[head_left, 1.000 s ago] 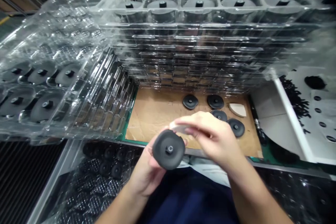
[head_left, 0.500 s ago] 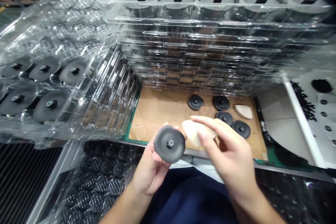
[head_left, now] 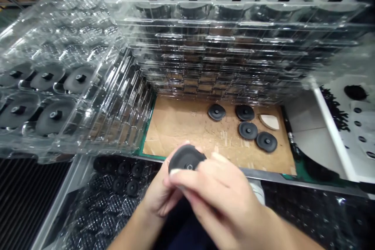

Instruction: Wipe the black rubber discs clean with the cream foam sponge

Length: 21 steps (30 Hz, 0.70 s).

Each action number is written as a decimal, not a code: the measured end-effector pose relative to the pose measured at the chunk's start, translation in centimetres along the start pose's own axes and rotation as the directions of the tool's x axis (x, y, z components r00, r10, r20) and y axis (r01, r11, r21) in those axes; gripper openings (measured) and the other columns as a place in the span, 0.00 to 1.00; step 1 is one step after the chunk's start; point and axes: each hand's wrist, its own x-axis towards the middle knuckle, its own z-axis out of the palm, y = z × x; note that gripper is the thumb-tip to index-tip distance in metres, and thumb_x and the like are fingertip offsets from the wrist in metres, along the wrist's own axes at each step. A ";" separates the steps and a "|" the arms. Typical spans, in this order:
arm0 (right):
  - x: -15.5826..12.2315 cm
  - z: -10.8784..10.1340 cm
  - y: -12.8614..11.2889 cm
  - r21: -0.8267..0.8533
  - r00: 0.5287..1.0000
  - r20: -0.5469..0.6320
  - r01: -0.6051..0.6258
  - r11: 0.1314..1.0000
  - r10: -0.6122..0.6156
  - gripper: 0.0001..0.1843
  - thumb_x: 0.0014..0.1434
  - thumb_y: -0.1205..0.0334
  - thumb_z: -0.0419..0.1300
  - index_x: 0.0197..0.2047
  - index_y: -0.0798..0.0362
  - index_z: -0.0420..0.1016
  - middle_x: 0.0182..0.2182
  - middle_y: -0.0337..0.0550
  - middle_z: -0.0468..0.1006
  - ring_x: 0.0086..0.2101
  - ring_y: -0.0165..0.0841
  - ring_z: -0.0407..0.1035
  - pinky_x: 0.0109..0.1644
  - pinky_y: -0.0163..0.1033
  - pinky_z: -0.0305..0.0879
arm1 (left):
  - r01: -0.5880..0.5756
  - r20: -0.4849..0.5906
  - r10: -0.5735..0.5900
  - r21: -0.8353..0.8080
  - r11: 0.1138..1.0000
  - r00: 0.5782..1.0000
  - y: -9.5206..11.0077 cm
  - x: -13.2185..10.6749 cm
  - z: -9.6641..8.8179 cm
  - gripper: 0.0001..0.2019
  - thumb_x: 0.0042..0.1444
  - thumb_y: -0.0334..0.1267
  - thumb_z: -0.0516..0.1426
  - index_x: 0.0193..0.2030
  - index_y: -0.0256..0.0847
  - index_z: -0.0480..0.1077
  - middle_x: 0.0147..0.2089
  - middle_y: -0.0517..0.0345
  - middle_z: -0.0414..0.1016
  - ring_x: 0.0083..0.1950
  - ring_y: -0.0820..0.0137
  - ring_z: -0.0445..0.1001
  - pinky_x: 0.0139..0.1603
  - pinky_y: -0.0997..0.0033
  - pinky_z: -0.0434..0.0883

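Note:
My left hand (head_left: pixel 159 197) grips a round black disc (head_left: pixel 185 159) with a small metal hub, held just in front of the bench edge. My right hand (head_left: pixel 216 199) lies over the lower part of that disc with its fingers curled against it. The white piece it held a moment ago is hidden. Several more black discs (head_left: pixel 247 129) lie on the brown cardboard sheet (head_left: pixel 181 125), with a white wedge-shaped piece (head_left: pixel 269 121) beside them.
A tall stack of clear plastic trays (head_left: pixel 228 47) holding black discs stands behind the cardboard. Another stack of clear trays (head_left: pixel 52 86) leans at the left. A tray of black parts (head_left: pixel 117 187) sits below the bench. At the right lies a white box (head_left: pixel 345 125) with black bits.
My right hand has moved left and down, from beside the disc to over its front, and the white piece it held is no longer visible. The left hand has kept the disc.

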 end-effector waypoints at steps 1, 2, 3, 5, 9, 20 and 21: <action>-0.6 -0.5 0.0 0.004 0.999 0.044 -0.016 1.000 0.015 0.12 0.61 0.73 0.50 0.44 0.60 0.72 0.28 0.42 0.76 0.28 0.30 0.66 0.34 0.37 0.59 | 0.006 0.012 -0.006 -0.016 1.000 1.000 0.1 0.0 -0.1 0.26 0.36 0.40 0.70 0.47 0.46 0.74 0.44 0.59 0.78 0.47 0.66 0.76 0.52 0.71 0.70; -1.1 -1.1 0.0 -0.016 0.996 0.068 -0.049 0.999 0.050 0.12 0.60 0.74 0.51 0.44 0.59 0.72 0.28 0.40 0.75 0.27 0.29 0.65 0.33 0.36 0.57 | 0.016 0.023 -0.015 -0.033 0.999 1.000 0.2 0.1 -0.2 0.27 0.35 0.37 0.70 0.46 0.45 0.74 0.44 0.59 0.79 0.46 0.67 0.76 0.51 0.72 0.71; -1.6 -1.6 0.0 -0.051 0.993 0.072 -0.088 0.995 0.092 0.12 0.60 0.74 0.51 0.43 0.58 0.72 0.27 0.39 0.75 0.25 0.28 0.64 0.32 0.36 0.56 | 0.026 0.028 -0.025 -0.046 0.999 0.999 0.2 0.2 -0.2 0.27 0.34 0.35 0.70 0.46 0.44 0.74 0.44 0.58 0.79 0.46 0.67 0.76 0.49 0.74 0.71; -2.0 -2.4 0.2 -0.139 0.986 0.048 -0.154 0.978 0.162 0.11 0.59 0.73 0.52 0.43 0.57 0.73 0.25 0.39 0.74 0.24 0.29 0.62 0.32 0.37 0.55 | 0.030 0.012 -0.029 -0.054 0.998 1.000 0.0 0.3 -0.1 0.27 0.34 0.33 0.71 0.46 0.43 0.74 0.45 0.58 0.79 0.46 0.69 0.75 0.48 0.78 0.71; -0.9 -2.5 1.5 -0.297 0.985 -0.089 -0.167 0.940 0.147 0.15 0.61 0.72 0.50 0.45 0.53 0.75 0.27 0.41 0.74 0.26 0.31 0.63 0.33 0.39 0.53 | 0.013 0.035 -0.011 -0.066 0.998 0.999 -0.3 0.3 0.7 0.27 0.38 0.41 0.69 0.49 0.42 0.73 0.46 0.54 0.79 0.47 0.66 0.75 0.48 0.75 0.72; -8.1 1.4 6.4 0.362 0.625 -0.235 -0.655 0.664 0.745 0.14 0.61 0.55 0.57 0.48 0.49 0.74 0.44 0.45 0.78 0.39 0.37 0.74 0.40 0.40 0.71 | 0.119 0.056 -0.110 -0.210 0.970 0.992 -0.4 0.4 0.9 0.24 0.37 0.43 0.69 0.45 0.45 0.75 0.48 0.52 0.79 0.46 0.61 0.78 0.46 0.67 0.75; -9.2 1.6 6.6 0.375 0.585 -0.205 -0.694 0.615 0.785 0.15 0.60 0.54 0.57 0.48 0.50 0.74 0.42 0.45 0.79 0.36 0.36 0.74 0.37 0.40 0.71 | 0.124 0.059 -0.114 -0.215 0.969 0.992 -0.4 0.5 0.9 0.24 0.38 0.43 0.68 0.45 0.45 0.75 0.47 0.53 0.79 0.46 0.62 0.78 0.46 0.68 0.75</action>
